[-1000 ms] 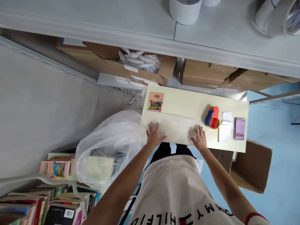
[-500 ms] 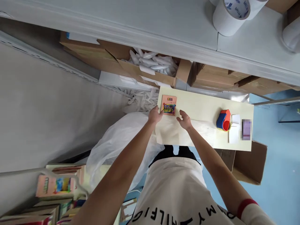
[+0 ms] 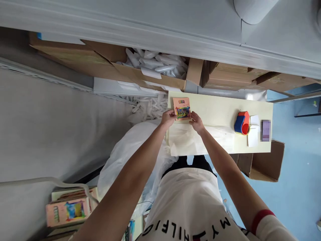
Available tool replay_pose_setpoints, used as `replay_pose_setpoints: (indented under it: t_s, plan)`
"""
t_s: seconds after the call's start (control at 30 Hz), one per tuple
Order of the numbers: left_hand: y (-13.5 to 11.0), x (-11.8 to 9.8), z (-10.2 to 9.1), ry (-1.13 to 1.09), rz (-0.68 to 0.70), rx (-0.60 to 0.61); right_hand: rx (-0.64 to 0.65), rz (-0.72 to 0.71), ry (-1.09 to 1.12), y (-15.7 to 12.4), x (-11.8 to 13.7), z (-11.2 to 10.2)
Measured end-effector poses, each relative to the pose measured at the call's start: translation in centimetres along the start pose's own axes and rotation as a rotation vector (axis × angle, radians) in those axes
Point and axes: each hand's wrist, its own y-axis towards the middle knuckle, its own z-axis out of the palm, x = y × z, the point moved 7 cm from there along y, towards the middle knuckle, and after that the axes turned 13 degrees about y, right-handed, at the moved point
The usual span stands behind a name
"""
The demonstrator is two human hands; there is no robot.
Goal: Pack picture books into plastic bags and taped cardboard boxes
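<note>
We find both hands at the pink booklet point(image 3: 182, 107), a thin volume with lettering above a multicoloured cover picture, which lies between them at the far left end of the cream tabletop point(image 3: 213, 108). The left hand point(image 3: 168, 119) is closed on its left edge near the lower corner, thumb over the cover; the right hand point(image 3: 197, 123) is closed at the opposite edge with bent fingers. We cannot tell whether the booklet is clear of the surface.

Just on the body side of the grip we note a sheet of translucent plastic film point(image 3: 213, 139), spread along the table's near edge. Well to the right of the grip stands a red and blue tape dispenser point(image 3: 242, 123); past it we record white slips of paper point(image 3: 253, 137) and a purple rectangular item point(image 3: 265, 130), its detail blurred out. Beyond the table, lower right of the grip, is an open cardboard box point(image 3: 267, 164).

Ahead of the grip, under a grey shelf point(image 3: 175, 30), we see a carton point(image 3: 147, 77) filled with white pieces. Lower left of the grip hangs a mass of clear plastic sheeting point(image 3: 117, 167), and farther that way lies a stack of books point(image 3: 67, 214), a pink cover facing up.
</note>
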Motion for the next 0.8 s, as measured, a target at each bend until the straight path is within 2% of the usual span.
replay_pose_setpoints:
  t_s: [0.13, 0.23, 0.33, 0.43, 0.6, 0.8]
  plan:
    - [0.0, -0.9, 0.4, -0.266, 0.013, 0.049, -0.018, -0.094, 0.049, 0.0, 1.8, -0.1]
    - [-0.8, -1.6, 1.2, -0.381, -0.005, 0.127, -0.046, -0.169, 0.092, -0.8, 3.6, -0.9]
    - [-2.1, -2.6, 2.5, -0.395, 0.005, 0.210, -0.049, -0.225, 0.196, -2.3, 5.1, -2.1]
    - [-3.7, -3.2, 4.3, -0.316, 0.045, 0.224, -0.114, -0.214, 0.233, -4.4, 5.0, -4.6]
    - [-7.2, -3.0, 9.3, -0.126, 0.135, 0.164, -0.246, -0.148, 0.192, -8.8, 2.3, -10.6]
    - [-12.2, -2.4, 17.8, 0.007, 0.192, 0.218, -0.301, -0.154, 0.102, -13.5, -0.5, -18.1]
